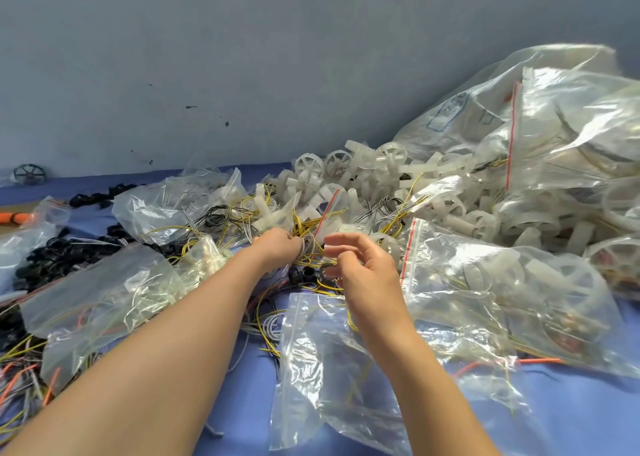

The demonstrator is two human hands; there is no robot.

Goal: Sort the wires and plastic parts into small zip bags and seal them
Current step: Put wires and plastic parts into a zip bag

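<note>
A tangle of yellow, grey and black wires [304, 228] lies in the middle of the blue table. My left hand [275, 247] reaches into it with fingers closed around a few thin wires. My right hand [360, 265] hovers just to the right, fingers curled and apart, thumb near the same wires; whether it holds any is unclear. Small black plastic rings [306, 273] sit under both hands. White plastic wheel parts [381, 175] are heaped behind. Clear zip bags [322, 369] with red seal strips lie in front and to the sides.
Large clear bags [554, 126] of white parts pile up at the right. Black plastic parts [52, 254] and loose orange and yellow wires [24, 376] cover the left. A blue-grey wall [242, 74] stands behind the table.
</note>
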